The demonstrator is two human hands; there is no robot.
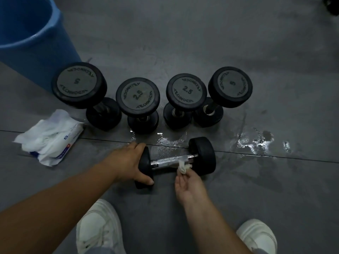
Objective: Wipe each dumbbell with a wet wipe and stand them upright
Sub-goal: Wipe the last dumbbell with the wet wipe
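Dumbbells number five, all black with round heads. Four stand upright in a row on the grey floor (183,37), each with a grey disc on top bearing its number: the left 5 (78,85), the left 2.5 (137,97), the right 2.5 (186,91) and the right 5 (230,87). The two 2.5s stand in the middle, close but apart. The lower heads of the right 2.5 and the right 5 sit just beside each other; whether they touch cannot be told. The fifth dumbbell (170,160) lies on its side in front of the row, nearer the person, its metal handle running left to right along a seam in the floor.

The left hand (128,160) grips its left head, fingers curled over the top edge and thumb hooked on the near edge. The right hand (189,186), palm turned up, pinches one crumpled white wipe (183,166) in its fingertips and holds it against the handle close to the right head.

One pack (53,138) of wipes lies on the floor left of the row, open, with white sheets bunched out of it. One blue bucket (31,39) stands behind the left 5. A wet patch (253,142) shines on the floor to the right of the fifth dumbbell and behind it. Two white shoes show at the bottom edge, the left shoe (99,228) and the right shoe (256,235). A dark object (332,5) is cut off at the top right corner; what it is cannot be told.
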